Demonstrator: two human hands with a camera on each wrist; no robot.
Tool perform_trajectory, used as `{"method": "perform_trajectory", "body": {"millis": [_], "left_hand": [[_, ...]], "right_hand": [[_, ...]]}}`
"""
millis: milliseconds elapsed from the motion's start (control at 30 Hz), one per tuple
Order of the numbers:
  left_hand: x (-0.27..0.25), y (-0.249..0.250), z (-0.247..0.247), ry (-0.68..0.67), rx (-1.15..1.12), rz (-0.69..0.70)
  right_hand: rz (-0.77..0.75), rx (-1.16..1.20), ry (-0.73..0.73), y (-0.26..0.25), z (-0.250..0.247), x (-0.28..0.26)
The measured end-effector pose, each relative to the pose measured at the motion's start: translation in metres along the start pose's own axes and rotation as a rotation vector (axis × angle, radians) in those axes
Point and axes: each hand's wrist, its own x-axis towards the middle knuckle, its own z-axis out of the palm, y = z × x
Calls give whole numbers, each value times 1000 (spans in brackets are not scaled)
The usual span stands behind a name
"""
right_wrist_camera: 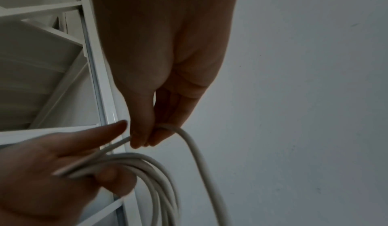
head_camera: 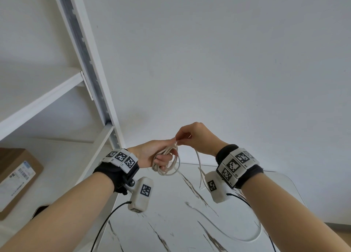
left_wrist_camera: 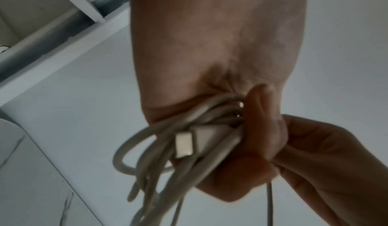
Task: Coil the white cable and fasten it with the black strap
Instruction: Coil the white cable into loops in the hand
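Above a marbled table (head_camera: 171, 223), the left hand (head_camera: 152, 154) clutches the looped white cable (head_camera: 169, 164); its wrist view shows a plug (left_wrist_camera: 184, 145) in the fist, while the right hand (right_wrist_camera: 159, 80) pinches the loose strand at its fingertips (right_wrist_camera: 144, 136).

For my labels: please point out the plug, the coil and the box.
plug (left_wrist_camera: 184, 145), left wrist view, metal tip.
coil (head_camera: 171, 171), head view, lower loops.
box (head_camera: 17, 177), head view, labelled top.

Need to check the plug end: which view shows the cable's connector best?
Left wrist: the connector sits large and central, pressed among the coils in the left hand. Head and right wrist views show only coils, no connector.
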Motion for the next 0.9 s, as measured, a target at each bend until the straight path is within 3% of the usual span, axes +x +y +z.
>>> {"method": "perform_trajectory", "body": {"millis": [267,433,900], "left_hand": [[-16,8,6,28,31,32],[-27,13,9,57,0,74],[-15,30,8,252,-755,441]], "right_hand": [[57,-17,121,22,14,-2],[167,24,155,37,28,-7],[315,-252,11,38,75,-12]]}}
